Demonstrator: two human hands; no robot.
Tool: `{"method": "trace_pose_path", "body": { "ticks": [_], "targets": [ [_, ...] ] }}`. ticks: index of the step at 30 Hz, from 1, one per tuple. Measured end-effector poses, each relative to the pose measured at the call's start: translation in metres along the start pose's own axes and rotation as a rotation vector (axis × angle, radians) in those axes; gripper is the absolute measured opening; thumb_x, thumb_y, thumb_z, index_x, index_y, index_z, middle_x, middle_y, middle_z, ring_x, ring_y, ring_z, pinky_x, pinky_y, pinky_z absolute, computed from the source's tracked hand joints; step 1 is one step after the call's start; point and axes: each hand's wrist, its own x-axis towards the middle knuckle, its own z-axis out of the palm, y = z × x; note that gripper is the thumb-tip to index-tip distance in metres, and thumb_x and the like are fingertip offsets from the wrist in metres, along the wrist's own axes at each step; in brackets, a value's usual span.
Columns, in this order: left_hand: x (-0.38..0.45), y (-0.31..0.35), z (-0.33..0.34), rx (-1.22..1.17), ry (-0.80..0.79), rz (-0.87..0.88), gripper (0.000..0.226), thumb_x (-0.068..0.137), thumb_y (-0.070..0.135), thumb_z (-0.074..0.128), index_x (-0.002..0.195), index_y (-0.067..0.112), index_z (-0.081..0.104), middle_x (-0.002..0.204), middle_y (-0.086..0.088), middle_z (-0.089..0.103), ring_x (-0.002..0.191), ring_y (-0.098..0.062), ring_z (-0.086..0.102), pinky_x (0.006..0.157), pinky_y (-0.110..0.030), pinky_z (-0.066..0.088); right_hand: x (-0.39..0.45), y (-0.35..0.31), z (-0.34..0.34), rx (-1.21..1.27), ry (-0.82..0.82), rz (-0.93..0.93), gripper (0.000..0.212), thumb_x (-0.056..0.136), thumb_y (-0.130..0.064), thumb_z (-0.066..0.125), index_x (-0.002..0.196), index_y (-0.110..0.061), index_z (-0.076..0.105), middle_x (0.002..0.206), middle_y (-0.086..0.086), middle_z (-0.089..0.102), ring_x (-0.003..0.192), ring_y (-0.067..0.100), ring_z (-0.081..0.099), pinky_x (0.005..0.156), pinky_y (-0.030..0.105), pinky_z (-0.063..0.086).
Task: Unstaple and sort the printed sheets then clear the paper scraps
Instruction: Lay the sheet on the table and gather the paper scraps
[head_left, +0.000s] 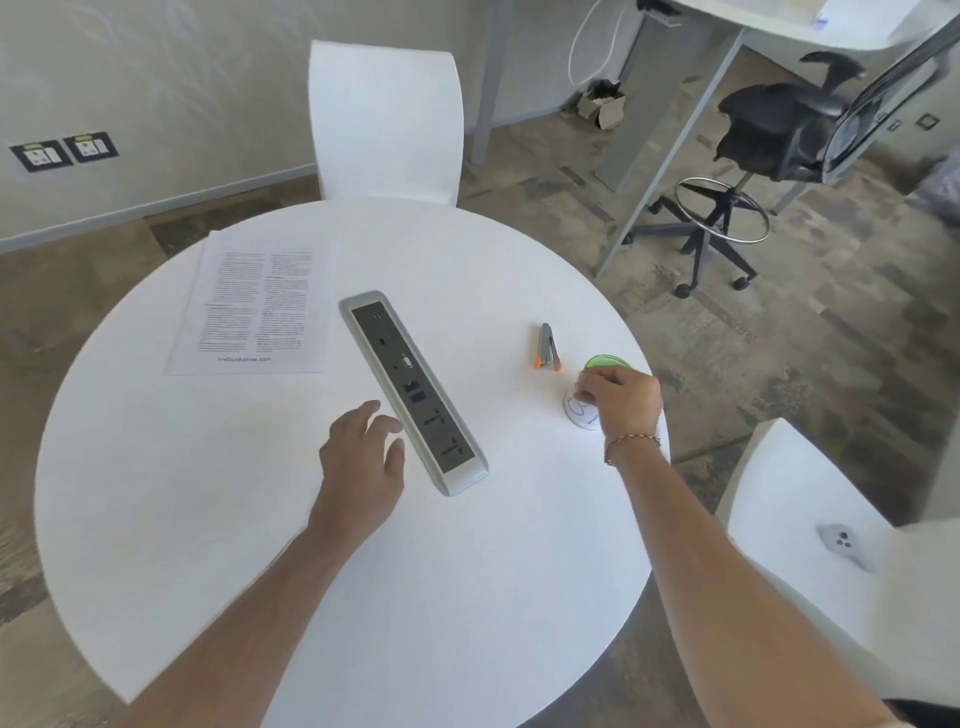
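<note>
From the head view, the printed sheets (254, 306) are being seen lying flat on the round white desk (208, 519), beyond and to the left of the left hand (363, 457), with their long axis running away from the person. The left hand is being held open, fingers spread and relaxed, just beside the near end of the grey socket strip (415, 389) set into the desk; nothing is being gripped by it. It is judged the nearer hand to the sheets, which are lying well apart from the right hand (618, 402).

The right hand is being curled over a small white cup (579, 415) with blue marking near the desk's right edge; whether the cup is actually being pinched or only touched cannot be told. Just beyond that hand a green-rimmed round container (608, 362) is being partly hidden; its contents cannot be seen. A grey and orange staple remover (548, 347) is lying just beyond and left of the right hand, its long axis pointing away from the person. No paper scraps are being made out on the desk.
</note>
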Motion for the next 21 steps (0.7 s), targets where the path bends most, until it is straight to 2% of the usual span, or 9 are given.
{"method": "trace_pose_path", "body": {
  "ticks": [3,6,9,12,14,16,17,19,21],
  "targets": [
    [0.011,0.016,0.001,-0.022,0.005,0.035,0.02,0.096,0.013,0.055,0.114,0.014,0.065,0.144,-0.008,0.05,0.135,-0.031,0.039,0.103,-0.053,0.038,0.027,0.004,-0.008,-0.186,0.109,-0.03,0.018,0.072,-0.007,0.065,0.059,-0.018,0.069,0.054,0.001,0.07,0.066,0.023,0.073,0.066,0.028,0.056],
    [0.024,0.031,0.002,-0.05,0.025,0.057,0.018,0.097,0.013,0.054,0.111,0.013,0.066,0.143,-0.009,0.05,0.134,-0.031,0.039,0.103,-0.055,0.039,0.05,0.011,-0.012,-0.36,0.105,-0.071,0.023,0.075,-0.005,0.057,0.058,-0.016,0.067,0.057,0.006,0.07,0.071,0.028,0.072,0.067,0.031,0.058],
    [0.032,0.044,0.003,-0.063,0.041,0.062,0.019,0.098,0.015,0.053,0.111,0.012,0.066,0.146,-0.009,0.048,0.137,-0.03,0.036,0.103,-0.052,0.036,0.066,0.015,-0.012,-0.499,0.074,-0.122,0.02,0.078,-0.004,0.052,0.065,0.0,0.068,0.068,0.017,0.072,0.072,0.036,0.069,0.062,0.035,0.057],
    [0.034,0.05,0.004,-0.067,0.047,0.067,0.019,0.098,0.014,0.053,0.109,0.012,0.067,0.144,-0.009,0.049,0.137,-0.03,0.037,0.101,-0.05,0.037,0.071,0.011,-0.013,-0.634,-0.002,-0.156,0.018,0.081,0.0,0.058,0.08,-0.003,0.076,0.082,0.015,0.073,0.079,0.034,0.063,0.064,0.027,0.046],
    [0.034,0.052,0.005,-0.074,0.055,0.07,0.018,0.097,0.013,0.053,0.108,0.012,0.067,0.142,-0.008,0.051,0.133,-0.031,0.04,0.099,-0.049,0.038,0.073,0.009,-0.014,-0.703,-0.043,-0.159,0.019,0.079,0.001,0.057,0.081,-0.002,0.076,0.076,0.016,0.068,0.077,0.036,0.061,0.058,0.027,0.046],
    [0.035,0.054,0.006,-0.086,0.065,0.067,0.018,0.097,0.012,0.053,0.107,0.01,0.067,0.141,-0.008,0.053,0.132,-0.031,0.042,0.099,-0.049,0.04,0.072,0.009,-0.015,-0.758,-0.058,-0.16,0.019,0.077,0.003,0.055,0.07,-0.004,0.071,0.063,0.015,0.059,0.067,0.036,0.055,0.048,0.026,0.039],
    [0.035,0.054,0.006,-0.09,0.068,0.069,0.018,0.097,0.013,0.054,0.109,0.009,0.067,0.14,-0.008,0.055,0.132,-0.03,0.044,0.1,-0.048,0.04,0.072,0.01,-0.015,-0.773,-0.049,-0.166,0.021,0.076,0.005,0.054,0.07,-0.005,0.072,0.063,0.015,0.06,0.066,0.038,0.056,0.047,0.027,0.041],
    [0.034,0.055,0.006,-0.079,0.079,0.096,0.026,0.096,0.016,0.054,0.117,0.007,0.066,0.139,-0.008,0.058,0.131,-0.028,0.048,0.103,-0.045,0.04,0.073,0.012,-0.015,-0.766,-0.016,-0.178,0.032,0.075,0.009,0.049,0.079,-0.008,0.076,0.077,0.018,0.069,0.069,0.037,0.058,0.056,0.031,0.048],
    [0.032,0.056,0.004,-0.063,0.082,0.127,0.037,0.094,0.022,0.052,0.125,0.005,0.063,0.137,-0.009,0.061,0.127,-0.027,0.053,0.103,-0.039,0.04,0.074,0.012,-0.017,-0.747,0.019,-0.198,0.038,0.077,0.011,0.046,0.085,-0.009,0.077,0.085,0.017,0.07,0.071,0.031,0.054,0.063,0.03,0.045]
  ]
}}
